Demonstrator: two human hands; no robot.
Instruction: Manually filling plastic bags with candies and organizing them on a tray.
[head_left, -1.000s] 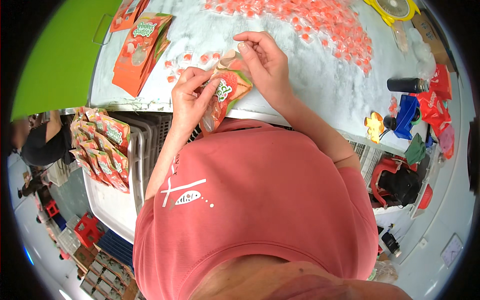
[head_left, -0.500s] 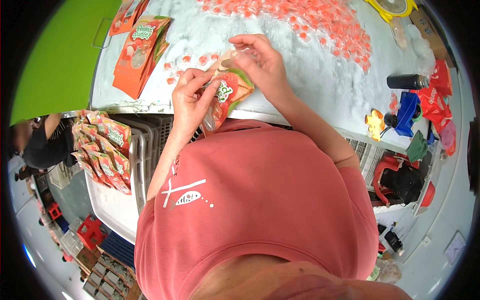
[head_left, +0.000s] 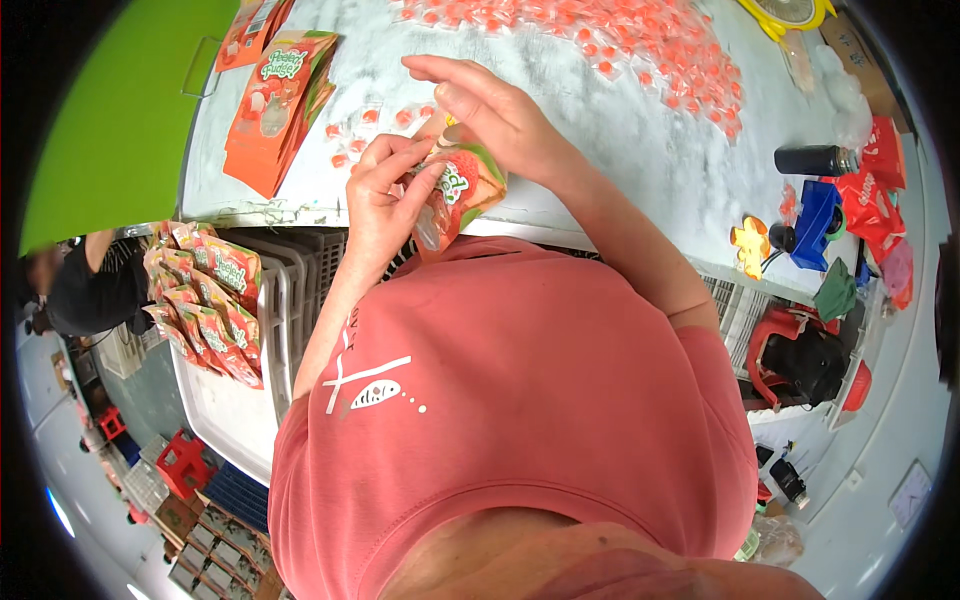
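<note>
My left hand [head_left: 388, 185] pinches the upper left edge of a red and green candy pouch [head_left: 460, 195], which is tilted near the table's front edge. Just above the pouch's mouth is my right hand [head_left: 497, 118], fingers stretched out and pointing left; its palm side is hidden, and I see nothing held in it. A few wrapped red candies [head_left: 371, 116] lie on the table left of my hands. Farther off spreads a large heap of the same wrapped candies [head_left: 600, 40].
A stack of flat pouches [head_left: 275, 110] lies at the table's left. Filled pouches [head_left: 205, 290] stand on a white tray [head_left: 230, 412] below. On the right are a black bottle [head_left: 815, 161], a blue device [head_left: 818, 226] and a red bag [head_left: 870, 205]. A yellow scale [head_left: 785, 14] sits far right.
My right hand has moved left and slightly up, now stretching over the pouch's mouth. My left hand keeps its pinch on the pouch, almost in place.
</note>
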